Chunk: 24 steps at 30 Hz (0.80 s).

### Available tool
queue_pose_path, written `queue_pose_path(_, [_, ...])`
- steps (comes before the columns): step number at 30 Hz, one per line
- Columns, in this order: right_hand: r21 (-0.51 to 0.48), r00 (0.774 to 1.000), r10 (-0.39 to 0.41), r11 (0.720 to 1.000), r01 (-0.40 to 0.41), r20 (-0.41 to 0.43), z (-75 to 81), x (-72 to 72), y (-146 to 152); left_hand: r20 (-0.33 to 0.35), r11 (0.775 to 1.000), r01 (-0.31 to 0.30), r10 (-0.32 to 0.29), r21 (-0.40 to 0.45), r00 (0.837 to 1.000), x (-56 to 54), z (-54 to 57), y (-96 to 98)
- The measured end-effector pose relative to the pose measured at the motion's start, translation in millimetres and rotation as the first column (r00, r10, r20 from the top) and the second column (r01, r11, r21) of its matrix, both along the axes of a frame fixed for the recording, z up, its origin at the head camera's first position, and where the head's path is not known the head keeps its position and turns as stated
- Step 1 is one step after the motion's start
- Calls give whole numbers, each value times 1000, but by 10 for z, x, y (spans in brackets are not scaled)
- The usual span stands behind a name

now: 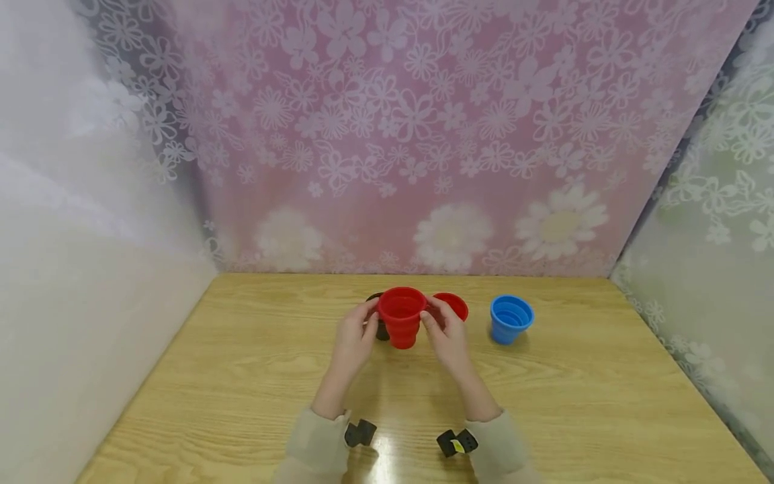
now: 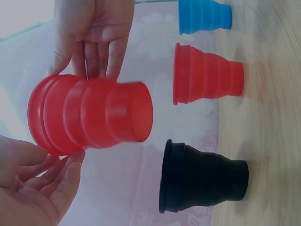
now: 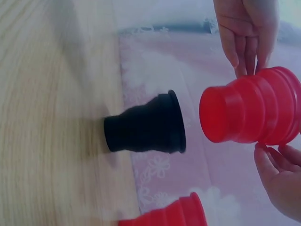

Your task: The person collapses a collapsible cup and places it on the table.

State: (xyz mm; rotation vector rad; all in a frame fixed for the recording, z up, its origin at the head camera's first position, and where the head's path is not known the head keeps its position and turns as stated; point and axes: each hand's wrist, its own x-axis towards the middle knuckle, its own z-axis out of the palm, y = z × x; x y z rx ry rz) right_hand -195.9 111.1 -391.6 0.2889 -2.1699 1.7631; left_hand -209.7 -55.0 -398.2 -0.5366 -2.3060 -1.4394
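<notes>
The left hand (image 1: 355,334) and right hand (image 1: 448,339) pinch a red cup (image 1: 402,321) near its rim, one from each side; it is held above the desk (image 1: 574,403), mouth up; behind it stand a black cup (image 2: 204,179), left, and a second red cup (image 2: 209,75), right; a blue cup (image 1: 510,321) stands farther right.

Pale slvs (image 1: 316,438), blk wrist cams (image 1: 365,432), 1 w/ yel. mark (image 1: 457,446).

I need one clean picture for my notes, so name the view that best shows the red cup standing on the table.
Left wrist: the standing red cup appears whole, uncovered. In the head view, the right hand hides part of it; in the right wrist view, the bottom edge cuts it off.
</notes>
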Motion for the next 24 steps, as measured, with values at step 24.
queue_pose_path(24, [18,998,5,1000,-7,65,-67,-46,258,69,992,117,-121,51,990,6,-41,44])
